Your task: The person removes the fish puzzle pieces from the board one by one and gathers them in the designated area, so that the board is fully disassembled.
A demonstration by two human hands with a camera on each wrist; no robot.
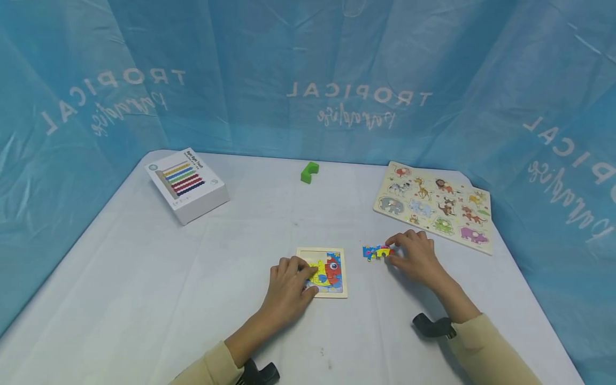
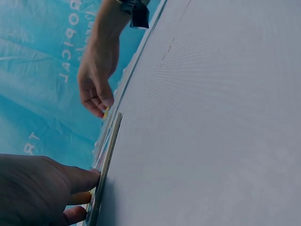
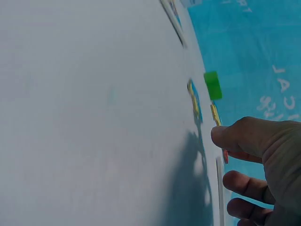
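Note:
A small wooden jigsaw tray (image 1: 345, 272) lies on the table, its right part filled with red, yellow and blue pieces around a big eye. My left hand (image 1: 289, 286) rests on the tray's left side, index fingertip on the yellow pieces and thumb by the near edge. To the right, my right hand (image 1: 414, 255) pinches a yellow and red puzzle piece (image 3: 215, 114) between thumb and index finger, raised over the tabletop. Another piece, blue and yellow (image 3: 194, 101), lies just left of it. The left fingers hide the tray's left side in the head view.
An animal peg puzzle board (image 1: 433, 206) lies at the back right. At the back left is a white box (image 1: 187, 184) with coloured bead rows printed on it. A green block (image 1: 309, 172) sits at the far middle. Blue printed sheeting (image 1: 308, 69) hangs behind the table.

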